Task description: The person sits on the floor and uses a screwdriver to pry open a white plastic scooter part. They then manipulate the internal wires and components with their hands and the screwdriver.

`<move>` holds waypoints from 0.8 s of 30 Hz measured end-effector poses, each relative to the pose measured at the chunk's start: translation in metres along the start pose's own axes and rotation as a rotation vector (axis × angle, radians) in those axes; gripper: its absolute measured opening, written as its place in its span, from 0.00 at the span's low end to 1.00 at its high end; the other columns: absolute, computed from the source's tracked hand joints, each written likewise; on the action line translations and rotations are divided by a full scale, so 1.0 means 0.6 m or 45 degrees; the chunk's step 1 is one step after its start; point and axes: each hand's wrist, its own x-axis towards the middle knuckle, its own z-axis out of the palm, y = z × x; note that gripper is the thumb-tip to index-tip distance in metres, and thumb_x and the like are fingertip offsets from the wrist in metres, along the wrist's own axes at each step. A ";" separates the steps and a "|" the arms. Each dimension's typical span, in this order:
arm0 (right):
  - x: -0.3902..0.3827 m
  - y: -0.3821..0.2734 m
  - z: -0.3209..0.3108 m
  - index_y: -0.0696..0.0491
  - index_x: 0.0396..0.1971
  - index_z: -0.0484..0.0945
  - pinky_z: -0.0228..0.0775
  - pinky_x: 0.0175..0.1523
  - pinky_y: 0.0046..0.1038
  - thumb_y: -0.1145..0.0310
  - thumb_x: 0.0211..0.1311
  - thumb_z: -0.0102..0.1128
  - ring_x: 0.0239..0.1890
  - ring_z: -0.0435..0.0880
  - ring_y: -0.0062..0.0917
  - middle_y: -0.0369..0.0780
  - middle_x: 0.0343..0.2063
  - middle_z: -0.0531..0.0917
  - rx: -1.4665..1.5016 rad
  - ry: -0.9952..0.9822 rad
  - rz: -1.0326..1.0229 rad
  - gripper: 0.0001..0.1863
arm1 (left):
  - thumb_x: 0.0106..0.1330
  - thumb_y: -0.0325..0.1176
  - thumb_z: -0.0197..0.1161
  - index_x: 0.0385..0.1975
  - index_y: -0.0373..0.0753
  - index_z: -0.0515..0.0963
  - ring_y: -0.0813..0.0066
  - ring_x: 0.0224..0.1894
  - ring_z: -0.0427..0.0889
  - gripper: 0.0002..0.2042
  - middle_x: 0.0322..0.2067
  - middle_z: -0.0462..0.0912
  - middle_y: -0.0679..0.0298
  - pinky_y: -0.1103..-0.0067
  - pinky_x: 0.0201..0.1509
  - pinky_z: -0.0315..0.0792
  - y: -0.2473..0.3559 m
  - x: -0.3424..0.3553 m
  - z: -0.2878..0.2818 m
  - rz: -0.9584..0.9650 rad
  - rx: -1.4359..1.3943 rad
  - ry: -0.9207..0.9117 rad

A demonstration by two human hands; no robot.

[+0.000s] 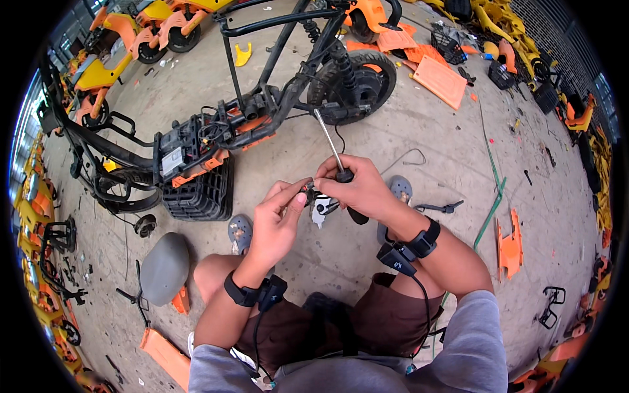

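My right hand (360, 187) is closed around a screwdriver (331, 144). Its long metal shaft points up and away, and its black handle passes through my fist. My left hand (275, 219) pinches a small dark part (309, 190), which the fingertips of my right hand also meet; its exact kind is too small to make out. Just below the fingers shows a silver metal piece with black parts (321, 209); whether it hangs from the grip or lies lower I cannot tell. Beyond my hands stands a stripped scooter frame (278, 78) with wiring exposed.
A black crate (200, 193) sits under the frame, beside the rear wheel (357, 85). On the concrete lie a grey seat (165, 268), an orange panel (440, 80), a green strap (491, 209) and a black bracket (552, 306). Yellow and orange scooters (105, 72) line the left side.
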 end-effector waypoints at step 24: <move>0.003 0.051 0.001 0.60 0.33 0.80 0.70 0.34 0.28 0.66 0.55 0.64 0.26 0.78 0.24 0.41 0.23 0.81 -0.402 -0.060 -0.231 0.12 | 0.65 0.22 0.59 0.44 0.30 0.80 0.66 0.30 0.74 0.10 0.28 0.75 0.56 0.76 0.37 0.69 -0.003 -0.006 -0.002 0.115 0.569 -0.085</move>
